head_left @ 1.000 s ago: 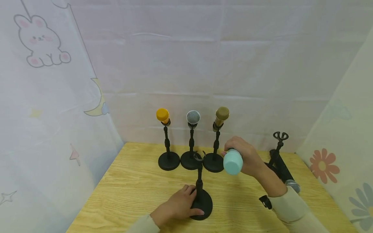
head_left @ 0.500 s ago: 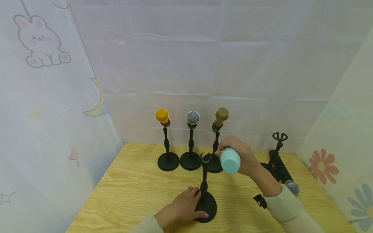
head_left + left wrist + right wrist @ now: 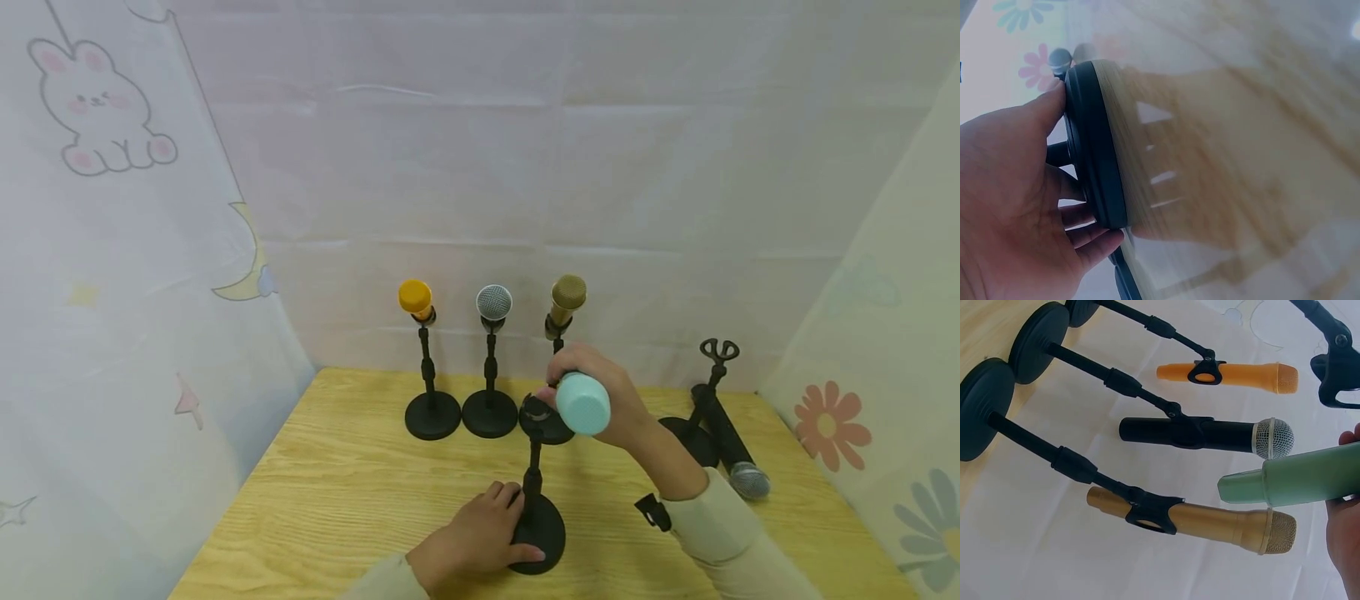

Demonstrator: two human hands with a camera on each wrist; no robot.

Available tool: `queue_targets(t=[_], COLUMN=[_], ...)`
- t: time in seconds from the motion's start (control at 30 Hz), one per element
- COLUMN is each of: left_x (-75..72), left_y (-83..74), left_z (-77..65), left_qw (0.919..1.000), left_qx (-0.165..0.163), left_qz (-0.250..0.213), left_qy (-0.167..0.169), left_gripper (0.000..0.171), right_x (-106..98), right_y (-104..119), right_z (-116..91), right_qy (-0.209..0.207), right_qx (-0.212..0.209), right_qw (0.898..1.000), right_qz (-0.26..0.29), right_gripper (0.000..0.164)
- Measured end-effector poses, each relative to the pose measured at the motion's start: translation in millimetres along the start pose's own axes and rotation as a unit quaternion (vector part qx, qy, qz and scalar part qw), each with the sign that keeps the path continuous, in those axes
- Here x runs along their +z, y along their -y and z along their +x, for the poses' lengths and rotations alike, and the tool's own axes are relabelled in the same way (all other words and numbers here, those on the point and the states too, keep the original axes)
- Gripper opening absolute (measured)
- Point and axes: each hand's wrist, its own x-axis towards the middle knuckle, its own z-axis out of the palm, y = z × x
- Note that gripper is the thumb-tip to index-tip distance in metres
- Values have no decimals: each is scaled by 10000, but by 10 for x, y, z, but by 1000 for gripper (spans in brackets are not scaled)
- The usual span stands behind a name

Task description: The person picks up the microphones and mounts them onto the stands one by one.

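Observation:
My left hand [image 3: 483, 529] grips the round base of a black microphone stand [image 3: 550, 533] at the front of the table. In the left wrist view the thumb and fingers span the edge of that base [image 3: 1094, 144]. My right hand [image 3: 611, 387] holds a mint-green microphone [image 3: 583, 404], one rounded end toward the head camera. It is beside the stand's open clip [image 3: 536, 408], apart from it. The right wrist view shows the green microphone [image 3: 1304, 475] lengthwise, with the clip [image 3: 1332, 372] above it; most of the right hand is cut off there.
Behind stand an orange microphone [image 3: 415, 297], a silver-headed black one [image 3: 494, 303] and a gold one [image 3: 568, 293], each on a black stand. At the right, a black microphone [image 3: 727, 433] lies beside another stand [image 3: 708, 400]. A printed cloth [image 3: 450, 167] hangs behind the table.
My left hand and the stand it grips have shifted right. The right hand has carried the green microphone left, closer to the stand's clip.

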Motion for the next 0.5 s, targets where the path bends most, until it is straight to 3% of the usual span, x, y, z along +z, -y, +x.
queue_targets(t=[0.27, 0.5], left_x=[23, 23], left_y=[-62, -87], left_z=[30, 56], left_qw=[9999, 9999], left_qx=[-65, -3], left_qz=[89, 118], left_qy=[-8, -25], left_gripper=[92, 93], right_x=[65, 102], right_y=[0, 44], right_z=[14, 16], right_qy=[-40, 1], right_qx=[-110, 63], right_qw=[9998, 9996], right_qz=[147, 272], right_gripper=[34, 36])
